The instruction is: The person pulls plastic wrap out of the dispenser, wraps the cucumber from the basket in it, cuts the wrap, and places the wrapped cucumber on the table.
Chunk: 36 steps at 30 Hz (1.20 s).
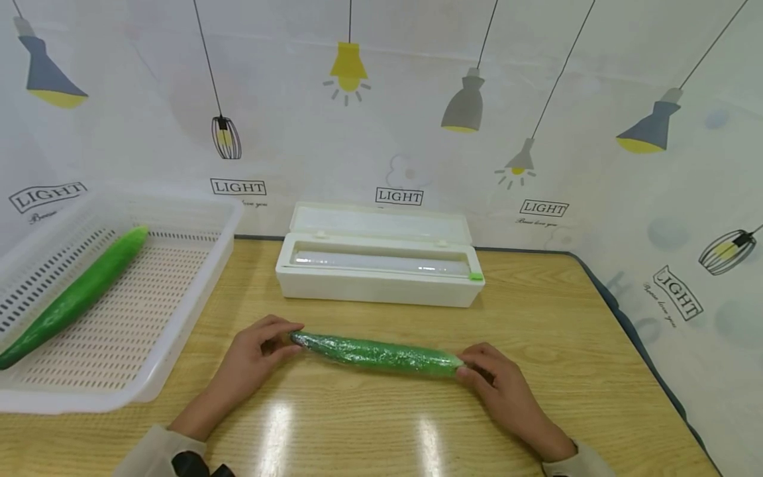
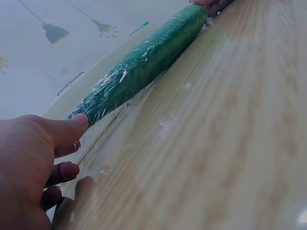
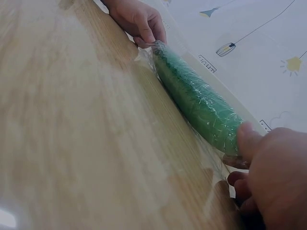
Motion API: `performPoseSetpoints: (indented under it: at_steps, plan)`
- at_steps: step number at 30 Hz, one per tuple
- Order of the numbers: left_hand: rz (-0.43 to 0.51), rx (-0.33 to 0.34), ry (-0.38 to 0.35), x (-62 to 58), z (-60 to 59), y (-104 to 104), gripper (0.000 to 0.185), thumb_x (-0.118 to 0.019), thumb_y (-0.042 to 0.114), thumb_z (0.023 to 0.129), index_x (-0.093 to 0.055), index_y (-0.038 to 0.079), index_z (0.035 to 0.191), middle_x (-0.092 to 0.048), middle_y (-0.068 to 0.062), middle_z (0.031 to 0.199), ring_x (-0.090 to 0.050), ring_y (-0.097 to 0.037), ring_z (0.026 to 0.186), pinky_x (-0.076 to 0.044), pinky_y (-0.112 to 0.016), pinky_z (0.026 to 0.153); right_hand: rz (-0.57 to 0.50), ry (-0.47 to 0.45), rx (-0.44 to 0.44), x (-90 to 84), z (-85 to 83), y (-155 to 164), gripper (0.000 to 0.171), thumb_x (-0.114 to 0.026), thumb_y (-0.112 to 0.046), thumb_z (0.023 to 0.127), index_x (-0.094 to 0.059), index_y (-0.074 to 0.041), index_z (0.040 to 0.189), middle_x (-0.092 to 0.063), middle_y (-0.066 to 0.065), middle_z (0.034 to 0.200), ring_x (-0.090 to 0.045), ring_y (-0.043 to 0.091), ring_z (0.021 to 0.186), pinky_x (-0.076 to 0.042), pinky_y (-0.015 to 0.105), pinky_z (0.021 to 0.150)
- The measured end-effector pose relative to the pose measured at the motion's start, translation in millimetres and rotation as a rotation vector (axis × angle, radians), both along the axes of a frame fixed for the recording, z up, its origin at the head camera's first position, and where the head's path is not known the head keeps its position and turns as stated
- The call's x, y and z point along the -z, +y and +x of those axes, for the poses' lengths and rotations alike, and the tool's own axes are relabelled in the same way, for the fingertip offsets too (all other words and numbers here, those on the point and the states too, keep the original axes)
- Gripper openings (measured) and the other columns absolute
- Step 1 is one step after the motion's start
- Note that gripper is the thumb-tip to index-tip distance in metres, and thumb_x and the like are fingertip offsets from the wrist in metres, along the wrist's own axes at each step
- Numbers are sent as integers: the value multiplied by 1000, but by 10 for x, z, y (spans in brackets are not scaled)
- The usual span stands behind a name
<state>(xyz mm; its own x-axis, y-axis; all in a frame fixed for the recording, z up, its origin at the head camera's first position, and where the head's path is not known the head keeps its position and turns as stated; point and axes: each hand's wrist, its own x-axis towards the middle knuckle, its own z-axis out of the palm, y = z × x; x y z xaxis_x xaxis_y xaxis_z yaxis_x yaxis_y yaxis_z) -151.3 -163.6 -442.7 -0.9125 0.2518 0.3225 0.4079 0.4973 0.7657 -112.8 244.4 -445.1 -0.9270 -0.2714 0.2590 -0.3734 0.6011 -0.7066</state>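
Observation:
A green cucumber (image 1: 375, 354) covered in clear plastic wrap lies crosswise over the wooden table, close to its surface. At its dark left end, my left hand (image 1: 256, 351) pinches the wrapped tip between thumb and fingers. My right hand (image 1: 503, 391) grips the paler right end the same way. In the left wrist view, shiny wrinkled film clings along the cucumber (image 2: 144, 64), and loose film shows beneath it. The right wrist view has the cucumber (image 3: 196, 96) stretching between both hands, with film bunched at the far tip.
Behind the cucumber stands a white wrap dispenser box (image 1: 381, 289), lid raised, a roll of film (image 1: 381, 262) inside and a green cutter (image 1: 475, 276) at its right. To the left, a white basket (image 1: 143, 391) holds another cucumber (image 1: 77, 295). A patterned wall covering borders the table.

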Motion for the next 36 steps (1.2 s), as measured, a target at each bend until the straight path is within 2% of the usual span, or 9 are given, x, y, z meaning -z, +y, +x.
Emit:
performPoseSetpoints:
  at_steps: [6,10,15,20,23,30,36]
  plan:
    - [22,24,52,9,-5,-2,33,-77,5,79,-70,10,111,-61,8,92,-50,-10,69,-45,-23,58,23,32,-5,5,-3,1,13,-63,-20,94,-72,-21,102,-59,-10,104,-54,7,79,-46,25,63]
    - [40,48,40,12,2,-3,30,-77,6,78,-70,13,106,-60,10,87,-51,-10,68,-45,-23,58,35,35,2,4,-4,3,13,-62,-20,94,-71,-20,104,-59,-10,105,-54,7,80,-46,25,64]
    - [41,74,9,23,14,-11,26,-75,8,80,-70,16,105,-60,11,88,-53,-9,71,-46,-24,61,20,24,-18,-26,6,-17,26,-63,-19,94,-66,-21,119,-58,-11,104,-53,7,78,-46,24,63]
    - [47,109,5,39,16,-21,26,-74,9,81,-70,18,105,-63,12,94,-57,-10,78,-48,-25,66,-3,88,-66,-65,18,-60,42,-73,-8,84,-62,-8,124,-57,-7,92,-49,8,67,-44,23,55]
    - [37,120,-4,37,14,-22,26,-74,10,81,-71,19,105,-63,12,93,-57,-10,78,-48,-25,67,-26,89,-65,-64,25,-70,49,-75,-3,80,-60,-4,126,-56,-4,84,-49,10,64,-44,24,53]
    - [18,119,-10,28,16,-17,24,-74,10,82,-71,17,105,-63,12,92,-55,-10,76,-47,-25,65,-33,66,-34,5,7,-9,43,-75,-13,81,-64,-19,122,-60,-10,87,-53,9,68,-48,25,57]
    - [25,126,27,48,7,-18,25,-73,15,85,-69,16,110,-61,12,97,-52,-9,72,-45,-24,60,-100,-2,-35,38,9,22,39,-75,-20,82,-67,-21,120,-63,-10,86,-56,11,68,-49,26,58]
